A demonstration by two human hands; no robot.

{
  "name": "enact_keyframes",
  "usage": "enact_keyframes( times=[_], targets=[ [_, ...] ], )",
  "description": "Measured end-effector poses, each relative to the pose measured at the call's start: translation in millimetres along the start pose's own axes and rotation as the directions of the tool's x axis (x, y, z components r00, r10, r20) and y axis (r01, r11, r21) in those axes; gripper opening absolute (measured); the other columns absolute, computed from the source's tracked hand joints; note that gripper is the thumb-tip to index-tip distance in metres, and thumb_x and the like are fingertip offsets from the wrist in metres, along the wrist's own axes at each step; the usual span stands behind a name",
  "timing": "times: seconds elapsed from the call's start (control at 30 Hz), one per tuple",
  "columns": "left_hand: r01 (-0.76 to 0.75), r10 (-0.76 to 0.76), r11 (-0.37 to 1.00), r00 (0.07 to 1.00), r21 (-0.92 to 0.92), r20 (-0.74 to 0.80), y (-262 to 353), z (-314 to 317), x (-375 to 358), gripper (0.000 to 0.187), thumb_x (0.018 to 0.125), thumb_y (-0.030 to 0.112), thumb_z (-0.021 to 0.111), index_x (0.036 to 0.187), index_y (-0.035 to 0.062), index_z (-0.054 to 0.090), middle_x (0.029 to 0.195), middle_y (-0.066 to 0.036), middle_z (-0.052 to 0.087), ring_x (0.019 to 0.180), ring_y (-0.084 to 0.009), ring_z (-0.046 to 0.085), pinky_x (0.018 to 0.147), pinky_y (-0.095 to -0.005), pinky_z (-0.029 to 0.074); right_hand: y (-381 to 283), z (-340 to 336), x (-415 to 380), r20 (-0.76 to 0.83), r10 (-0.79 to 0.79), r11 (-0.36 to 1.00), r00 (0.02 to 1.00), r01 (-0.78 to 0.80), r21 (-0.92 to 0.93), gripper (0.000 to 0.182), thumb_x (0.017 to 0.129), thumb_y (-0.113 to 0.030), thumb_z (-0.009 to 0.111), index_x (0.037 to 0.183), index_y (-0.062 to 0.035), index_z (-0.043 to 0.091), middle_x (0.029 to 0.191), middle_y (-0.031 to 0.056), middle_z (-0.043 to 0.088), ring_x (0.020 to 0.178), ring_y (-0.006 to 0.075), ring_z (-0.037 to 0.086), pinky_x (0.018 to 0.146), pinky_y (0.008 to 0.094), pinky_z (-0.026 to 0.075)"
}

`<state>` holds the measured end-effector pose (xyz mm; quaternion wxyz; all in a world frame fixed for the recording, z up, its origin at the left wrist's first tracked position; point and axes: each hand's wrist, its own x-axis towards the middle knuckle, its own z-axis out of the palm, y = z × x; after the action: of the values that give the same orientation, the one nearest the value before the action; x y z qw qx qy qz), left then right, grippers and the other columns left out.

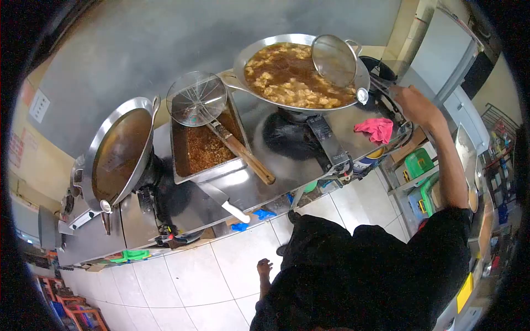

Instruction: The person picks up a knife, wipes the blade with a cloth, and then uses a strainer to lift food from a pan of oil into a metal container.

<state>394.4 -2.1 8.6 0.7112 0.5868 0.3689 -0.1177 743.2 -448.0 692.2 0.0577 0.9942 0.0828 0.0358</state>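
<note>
My right hand (413,105) is closed around the handle of a round fine-mesh strainer (334,60). The strainer's mesh head is tilted over the right side of a large wok (241,60) of brown oil with pale fried pieces (281,91) floating in it. A small dial thermometer (362,96) is at the wok's rim. My left hand (265,268) hangs low beside my body above the tiled floor, fingers loosely apart, nothing visible in it. A pink cloth (375,130) lies on the steel counter below my right forearm's side of the wok.
A wire skimmer (199,102) with a wooden handle rests across a metal tray (212,175) of brown crumbs. Further left stands a second wok (144,105) of dark oil. A white-handled knife (234,211) juts over the counter's front edge. Black burner parts (326,140) sit under the woks.
</note>
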Motion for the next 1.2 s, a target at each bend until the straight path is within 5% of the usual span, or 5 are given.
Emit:
enact_keyframes(
  times=[0.33, 0.47, 0.53, 0.9, 1.2],
  targets=[
    [0.118, -0.118, 0.958, 0.993, -0.261, 0.012, -44.0, -9.6, -12.8, 0.020, 0.085, 0.008, 0.055, 0.102, -0.0016, 0.052, 0.089, -0.019, 0.059, 0.071, -0.0324, 0.064, 0.054, -0.0401, 0.055, 72.6, 29.1, 47.6, -0.153, 0.104, 0.993, 0.983, -0.112, -0.047, 0.029, 0.090, -0.011, 0.040, 0.114, 0.0000, 0.051, 0.099, 0.0252, 0.056, 0.099, 0.0399, 0.051, 0.083, 0.0471, 0.041],
    [-0.404, 0.352, 0.639, 0.910, 0.655, 0.217, -9.8, -0.9, -13.6, 0.024, 0.085, 0.014, 0.059, 0.100, -0.0041, 0.054, 0.091, -0.019, 0.061, 0.077, -0.0269, 0.064, 0.061, -0.0351, 0.054, 65.8, 40.6, 45.8, -0.174, 0.108, 0.994, 0.979, -0.112, -0.010, 0.031, 0.086, -0.009, 0.045, 0.115, -0.0013, 0.049, 0.102, 0.0248, 0.056, 0.101, 0.0399, 0.051, 0.085, 0.0474, 0.042],
    [-0.221, 0.184, 0.905, 0.974, 0.364, 0.134, 36.4, 37.1, -8.7, 0.024, 0.086, 0.017, 0.058, 0.103, -0.0001, 0.058, 0.099, -0.018, 0.063, 0.092, -0.0273, 0.062, 0.071, -0.0353, 0.050, 67.9, 45.3, 49.4, -0.174, 0.123, 0.992, 0.977, -0.123, 0.010, 0.034, 0.084, -0.009, 0.047, 0.117, -0.0026, 0.048, 0.104, 0.0248, 0.056, 0.102, 0.0396, 0.052, 0.086, 0.0476, 0.043],
    [-0.985, 0.723, -0.086, 0.042, 0.150, 0.690, 472.2, 331.3, -147.8, 0.037, 0.085, 0.023, 0.058, 0.117, 0.0043, 0.052, 0.120, -0.014, 0.051, 0.110, -0.0328, 0.048, 0.095, -0.0434, 0.037, 104.0, 54.9, 88.5, -0.146, 0.067, 0.985, 0.987, -0.089, -0.150, 0.037, 0.084, -0.004, 0.042, 0.120, 0.0032, 0.046, 0.097, 0.0268, 0.058, 0.093, 0.0397, 0.057, 0.080, 0.0475, 0.046],
    [-0.837, 0.700, -0.448, -0.108, 0.315, 0.706, 543.8, 497.4, -159.7, 0.055, 0.087, 0.035, 0.052, 0.125, -0.0046, 0.043, 0.126, -0.018, 0.044, 0.122, -0.0321, 0.037, 0.107, -0.0467, 0.022, 166.6, 97.5, 143.2, -0.135, -0.172, 0.968, 0.976, 0.193, 0.160, 0.017, 0.079, -0.001, 0.049, 0.095, 0.0012, 0.052, 0.071, 0.0202, 0.056, 0.062, 0.0318, 0.058, 0.057, 0.0407, 0.048]
  ],
)
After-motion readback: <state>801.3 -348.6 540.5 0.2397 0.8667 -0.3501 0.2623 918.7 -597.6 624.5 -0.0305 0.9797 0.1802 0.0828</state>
